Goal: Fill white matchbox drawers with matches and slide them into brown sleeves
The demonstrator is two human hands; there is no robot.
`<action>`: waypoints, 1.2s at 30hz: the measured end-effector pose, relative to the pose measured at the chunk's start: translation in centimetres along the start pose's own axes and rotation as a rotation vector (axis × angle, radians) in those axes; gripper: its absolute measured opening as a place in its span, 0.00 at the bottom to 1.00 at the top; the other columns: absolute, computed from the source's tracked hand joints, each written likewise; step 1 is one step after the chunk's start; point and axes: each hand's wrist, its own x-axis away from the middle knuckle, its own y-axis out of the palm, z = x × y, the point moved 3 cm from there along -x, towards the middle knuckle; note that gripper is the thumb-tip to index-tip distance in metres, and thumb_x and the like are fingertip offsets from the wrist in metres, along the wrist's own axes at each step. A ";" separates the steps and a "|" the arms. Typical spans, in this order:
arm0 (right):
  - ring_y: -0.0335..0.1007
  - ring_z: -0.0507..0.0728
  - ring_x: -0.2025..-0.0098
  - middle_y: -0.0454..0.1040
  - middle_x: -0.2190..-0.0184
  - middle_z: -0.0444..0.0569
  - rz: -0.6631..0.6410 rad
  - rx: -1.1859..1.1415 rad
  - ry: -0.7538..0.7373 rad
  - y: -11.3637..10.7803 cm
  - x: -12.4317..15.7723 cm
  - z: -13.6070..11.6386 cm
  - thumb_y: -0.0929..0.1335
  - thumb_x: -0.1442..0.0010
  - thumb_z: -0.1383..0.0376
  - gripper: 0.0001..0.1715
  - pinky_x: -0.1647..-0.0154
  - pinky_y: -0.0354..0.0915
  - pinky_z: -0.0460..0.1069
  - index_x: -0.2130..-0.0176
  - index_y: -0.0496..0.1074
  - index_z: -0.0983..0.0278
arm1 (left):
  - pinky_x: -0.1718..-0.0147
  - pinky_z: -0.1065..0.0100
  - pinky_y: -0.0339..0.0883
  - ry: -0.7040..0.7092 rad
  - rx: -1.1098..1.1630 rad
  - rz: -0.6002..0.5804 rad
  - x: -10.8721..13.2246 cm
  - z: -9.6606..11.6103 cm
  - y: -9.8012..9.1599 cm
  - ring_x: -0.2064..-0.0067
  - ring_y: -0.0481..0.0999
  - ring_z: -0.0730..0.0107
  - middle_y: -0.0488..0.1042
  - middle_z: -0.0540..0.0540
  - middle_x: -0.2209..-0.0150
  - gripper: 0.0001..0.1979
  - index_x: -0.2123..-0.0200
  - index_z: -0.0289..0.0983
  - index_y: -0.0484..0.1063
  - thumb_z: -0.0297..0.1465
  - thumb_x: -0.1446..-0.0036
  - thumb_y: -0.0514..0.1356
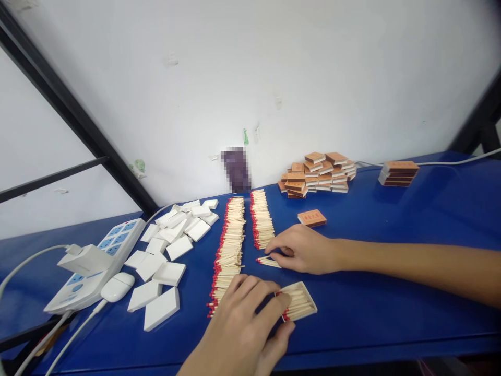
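Two hands work over one blue desk (376, 308). The left hand (246, 316) holds one open tray (306, 314) by its left end, thumb at the near edge and a fingertip over the matches inside. The right hand (304, 249) has thumb and finger at one small bunch of matches (269, 262) beside the tray; whether they pinch it I cannot tell. Two rows of matches, a longer left row (230, 245) and a shorter right row (262, 219), run toward the wall. One matchbox (312, 217) lies alone, one stack (398, 173) seems to count four, one heap (319, 175) well over a dozen. More than a dozen white trays (162, 309) lie left, near one power strip (111, 255)
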 end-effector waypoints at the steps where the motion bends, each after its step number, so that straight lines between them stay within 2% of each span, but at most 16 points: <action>1: 0.68 0.50 0.75 0.76 0.75 0.43 -0.004 -0.025 0.018 -0.1 -0.1 0.1 0.67 0.38 0.68 0.10 0.71 0.57 0.45 0.63 0.79 0.64 | 0.59 0.57 0.71 0.001 -0.001 0.000 0.0 0.0 0.0 0.59 0.73 0.60 0.77 0.45 0.56 0.09 0.52 0.38 0.71 0.27 0.36 0.59; 6: 0.63 0.48 0.78 0.71 0.79 0.39 -0.007 -0.139 0.106 -0.3 -0.6 0.6 0.69 0.40 0.68 0.05 0.73 0.55 0.44 0.68 0.77 0.65 | 0.59 0.58 0.71 0.001 -0.001 -0.004 0.0 0.1 -0.2 0.59 0.73 0.61 0.77 0.44 0.56 0.09 0.53 0.38 0.72 0.27 0.36 0.59; 14: 0.62 0.48 0.79 0.68 0.81 0.38 0.004 -0.136 0.134 -0.2 -0.3 0.5 0.69 0.44 0.70 0.03 0.74 0.54 0.43 0.70 0.74 0.65 | 0.59 0.56 0.70 0.006 0.012 -0.006 0.0 0.2 -0.1 0.59 0.73 0.60 0.77 0.44 0.56 0.10 0.52 0.37 0.71 0.26 0.37 0.60; 20: 0.61 0.47 0.79 0.67 0.81 0.39 0.006 -0.103 0.085 -0.3 -0.3 0.2 0.67 0.42 0.69 0.07 0.74 0.54 0.44 0.72 0.72 0.66 | 0.59 0.57 0.71 -0.001 0.012 -0.005 0.0 0.2 -0.1 0.59 0.73 0.60 0.77 0.45 0.56 0.09 0.53 0.38 0.72 0.26 0.37 0.60; 26: 0.60 0.48 0.79 0.65 0.81 0.38 0.022 -0.017 0.036 -0.1 0.0 0.1 0.70 0.39 0.59 0.11 0.74 0.50 0.45 0.67 0.73 0.65 | 0.59 0.57 0.71 0.006 0.009 0.002 0.1 0.2 -0.1 0.59 0.74 0.61 0.77 0.45 0.56 0.09 0.53 0.38 0.72 0.26 0.37 0.60; 36: 0.58 0.49 0.79 0.65 0.81 0.38 0.014 -0.002 0.018 0.0 0.1 -0.1 0.68 0.43 0.65 0.04 0.74 0.49 0.46 0.70 0.70 0.64 | 0.58 0.58 0.71 -0.001 0.006 0.008 -0.1 0.2 -0.1 0.59 0.74 0.61 0.77 0.45 0.57 0.09 0.53 0.38 0.72 0.27 0.36 0.60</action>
